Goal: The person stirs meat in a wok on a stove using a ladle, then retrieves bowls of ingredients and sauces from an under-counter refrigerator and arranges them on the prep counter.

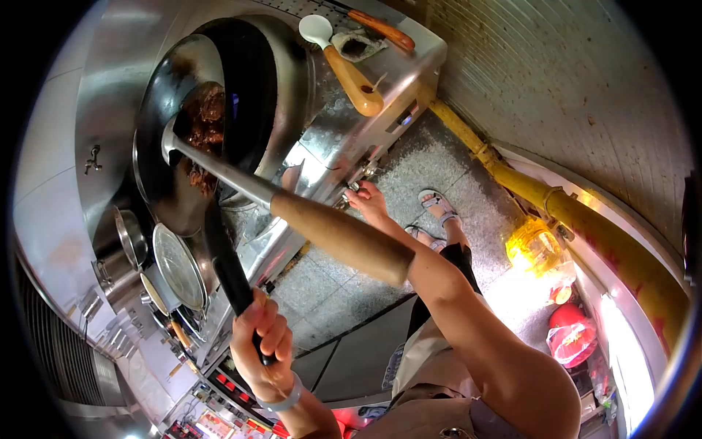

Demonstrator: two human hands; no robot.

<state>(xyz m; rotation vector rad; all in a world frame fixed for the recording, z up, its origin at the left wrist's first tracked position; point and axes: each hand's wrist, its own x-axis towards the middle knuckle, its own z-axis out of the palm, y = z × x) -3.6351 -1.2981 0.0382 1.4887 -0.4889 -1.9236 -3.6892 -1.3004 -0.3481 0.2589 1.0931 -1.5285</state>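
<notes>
My left hand (265,340) is wrapped round the black handle (230,263) of a wok (164,91). Dark brown, glossy chunks of food (207,117) lie in that wok. A ladle (245,183) has its metal bowl in the wok, and its thick wooden handle (340,233) juts out over my right forearm; neither hand grips it. At the front of the steel stove (333,139), my right hand (368,203) has its fingers closed on a small metal knob (353,188).
On the stove top lie a white-headed spoon with a wooden handle (355,82), a crumpled cloth (358,47) and an orange-handled tool (384,31). Beyond the wok stand a round strainer (179,265) and a metal pot (130,238). A yellow pipe (504,172) runs along the wall.
</notes>
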